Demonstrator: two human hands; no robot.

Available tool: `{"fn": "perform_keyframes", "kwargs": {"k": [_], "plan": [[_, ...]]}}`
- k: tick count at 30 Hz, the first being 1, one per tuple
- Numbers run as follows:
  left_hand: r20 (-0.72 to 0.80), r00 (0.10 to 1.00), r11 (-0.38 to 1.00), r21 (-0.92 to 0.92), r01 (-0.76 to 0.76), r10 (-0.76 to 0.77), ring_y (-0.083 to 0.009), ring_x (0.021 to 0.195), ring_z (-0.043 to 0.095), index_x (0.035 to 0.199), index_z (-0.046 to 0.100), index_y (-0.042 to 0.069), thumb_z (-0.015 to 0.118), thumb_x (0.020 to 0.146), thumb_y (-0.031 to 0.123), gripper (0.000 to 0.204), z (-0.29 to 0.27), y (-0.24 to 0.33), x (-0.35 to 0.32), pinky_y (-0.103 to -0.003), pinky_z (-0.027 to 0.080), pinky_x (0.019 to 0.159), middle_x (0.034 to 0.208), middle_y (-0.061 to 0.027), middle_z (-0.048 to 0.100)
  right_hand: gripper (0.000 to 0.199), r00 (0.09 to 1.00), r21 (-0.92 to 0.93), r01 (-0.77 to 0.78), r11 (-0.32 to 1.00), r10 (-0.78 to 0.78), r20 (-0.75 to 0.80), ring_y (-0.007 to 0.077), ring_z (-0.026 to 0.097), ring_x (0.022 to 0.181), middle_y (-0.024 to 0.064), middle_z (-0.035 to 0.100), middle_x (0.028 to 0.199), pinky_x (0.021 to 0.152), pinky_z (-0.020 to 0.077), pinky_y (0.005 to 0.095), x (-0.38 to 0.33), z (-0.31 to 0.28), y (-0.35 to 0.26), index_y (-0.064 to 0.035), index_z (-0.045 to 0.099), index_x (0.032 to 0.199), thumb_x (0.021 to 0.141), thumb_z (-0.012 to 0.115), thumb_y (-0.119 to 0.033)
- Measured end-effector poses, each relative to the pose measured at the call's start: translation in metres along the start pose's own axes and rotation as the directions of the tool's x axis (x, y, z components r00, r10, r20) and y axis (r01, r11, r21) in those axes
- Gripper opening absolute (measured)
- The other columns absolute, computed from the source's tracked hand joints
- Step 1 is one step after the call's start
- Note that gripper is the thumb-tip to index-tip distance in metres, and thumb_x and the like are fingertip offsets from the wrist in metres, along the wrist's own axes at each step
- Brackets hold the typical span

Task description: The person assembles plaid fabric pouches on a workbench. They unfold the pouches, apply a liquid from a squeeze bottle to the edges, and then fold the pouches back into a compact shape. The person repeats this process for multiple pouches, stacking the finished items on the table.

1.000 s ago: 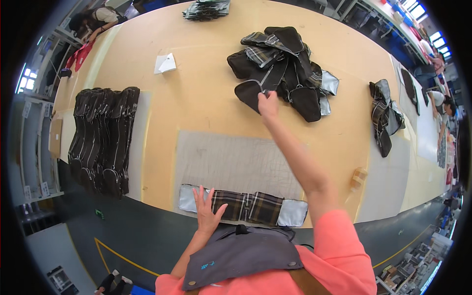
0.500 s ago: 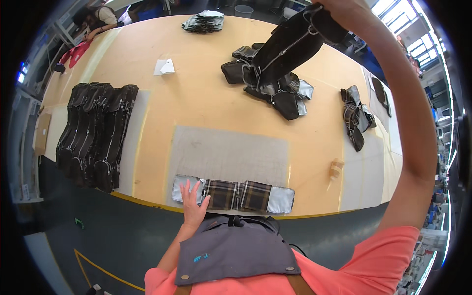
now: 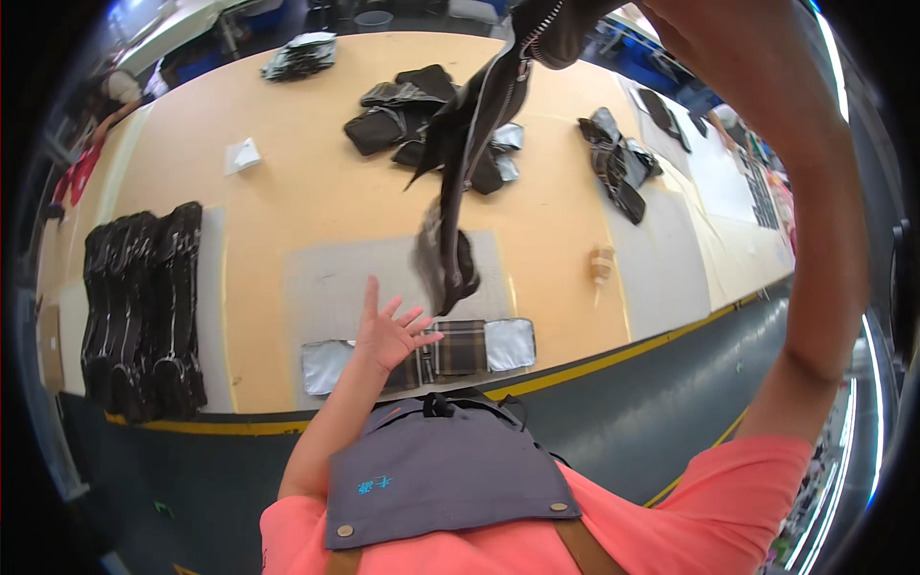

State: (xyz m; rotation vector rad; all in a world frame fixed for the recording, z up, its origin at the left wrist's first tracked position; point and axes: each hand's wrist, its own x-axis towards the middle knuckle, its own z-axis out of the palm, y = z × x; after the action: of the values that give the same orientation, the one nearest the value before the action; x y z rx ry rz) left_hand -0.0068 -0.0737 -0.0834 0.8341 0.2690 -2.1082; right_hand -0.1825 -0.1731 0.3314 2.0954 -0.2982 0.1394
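My right hand (image 3: 661, 17) is raised high at the top of the view, shut on a long dark fabric piece with a zipper (image 3: 470, 144). The piece dangles down, and its blurred lower end hangs over the grey mat (image 3: 326, 287). My left hand (image 3: 388, 331) hovers open with fingers spread, just above a plaid piece with pale ends (image 3: 465, 347) that lies at the table's front edge. A heap of similar dark pieces (image 3: 393, 120) lies further back on the wooden table (image 3: 287, 201).
A row of black pieces (image 3: 144, 307) lies along the table's left side. Another dark heap (image 3: 618, 163) sits at the right, a small pale object (image 3: 601, 264) beside the mat, a white paper (image 3: 241, 155) and a folded stack (image 3: 299, 56) at the back. A person (image 3: 115, 91) is at the far left.
My right hand took a dark piece from the heap and swung it up and toward me. My left hand lifted off the plaid piece and spread its fingers.
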Motion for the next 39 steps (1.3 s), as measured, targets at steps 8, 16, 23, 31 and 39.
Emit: {"fn": "perform_keyframes", "kwargs": {"k": [8,16,23,31,39], "plan": [[0.135,0.991,0.988,-0.152,0.025,-0.004,-0.0184,0.080,0.062,0.097,0.062,0.004,0.058,0.089,0.014,0.013,-0.030,0.011,0.065,-0.032,0.052,0.062,0.091,-0.0093,0.067,0.009,0.960,0.307,-0.261,0.915,0.280,-0.018,0.0138,0.061,0.069,0.0005,0.062,0.070,0.059,0.0461,0.0267,-0.084,0.017,0.002,-0.0091,0.062,0.077,0.074,0.070,-0.007],[-0.135,0.778,0.714,0.515,-0.474,0.613,-0.0159,0.082,0.067,0.106,0.060,0.008,0.073,0.085,0.021,0.027,-0.049,0.055,0.043,-0.030,0.057,0.069,0.096,-0.0037,0.068,0.013,0.871,0.364,-0.473,0.802,0.362,0.333,0.0194,0.055,0.081,0.0000,0.056,0.079,0.069,0.0428,0.0341,-0.229,0.118,-0.088,-0.0129,0.057,0.085,0.076,0.059,-0.004],[-0.163,0.740,0.636,0.647,-0.420,0.653,-0.0185,0.095,0.064,0.115,0.058,0.001,0.063,0.092,0.018,0.029,-0.108,0.100,0.044,-0.032,0.052,0.083,0.107,-0.0082,0.066,0.014,0.761,0.518,-0.645,0.561,0.413,0.500,0.0220,0.055,0.084,0.0030,0.056,0.088,0.074,0.0462,0.0343,-0.283,0.212,-0.243,-0.0109,0.056,0.090,0.077,0.058,-0.005],[-0.286,0.651,0.608,0.718,-0.340,0.703,-0.0150,0.093,0.063,0.116,0.059,0.000,0.062,0.093,0.017,0.028,-0.145,0.123,0.035,-0.030,0.051,0.080,0.105,-0.0066,0.067,0.016,0.658,0.619,-0.744,0.249,0.428,0.619,0.0249,0.057,0.086,0.0051,0.056,0.093,0.073,0.0472,0.0356,-0.304,0.220,-0.389,-0.0114,0.058,0.092,0.077,0.060,-0.006],[-0.096,0.442,0.148,0.985,-0.084,0.892,-0.0206,0.104,0.060,0.124,0.058,0.002,0.069,0.086,0.018,0.043,-0.186,0.133,0.046,-0.034,0.047,0.090,0.115,-0.0116,0.064,0.015,0.319,0.483,-0.870,-0.097,0.635,0.703,0.0283,0.058,0.082,0.0089,0.059,0.086,0.070,0.0477,0.0387,-0.277,0.225,-0.414,-0.0068,0.062,0.089,0.086,0.067,-0.020]]}}
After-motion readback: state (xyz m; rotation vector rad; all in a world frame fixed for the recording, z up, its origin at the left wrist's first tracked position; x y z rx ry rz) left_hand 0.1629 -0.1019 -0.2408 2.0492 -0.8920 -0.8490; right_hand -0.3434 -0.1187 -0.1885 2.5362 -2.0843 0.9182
